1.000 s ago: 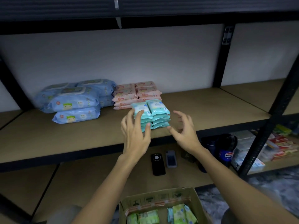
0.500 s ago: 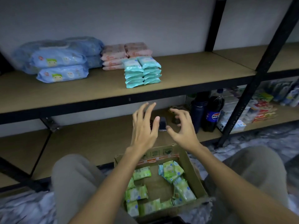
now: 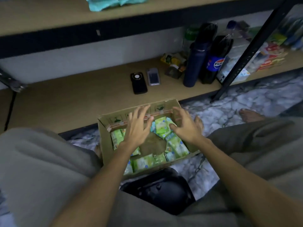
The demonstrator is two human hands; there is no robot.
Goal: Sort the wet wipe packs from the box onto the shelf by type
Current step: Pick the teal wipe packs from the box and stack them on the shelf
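Lighting is dim. A pale wall (image 3: 82,51) backs a black metal rack with tan boards (image 3: 65,99). A diagonal black post (image 3: 250,48) rises at the rack's right. The floor (image 3: 237,102) below the rack is grey-white marbled.

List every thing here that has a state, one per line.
Left hand: open, fingers spread over the box, holding nothing.
Right hand: open, fingers loosely curved, holding nothing.
Box: open-topped, on the floor.
Green packs: loose in the box, unsorted.
Teal packs: on the upper shelf.
Black phone: lying flat, back up.
Blue flask: upright.
Cola bottle: upright.
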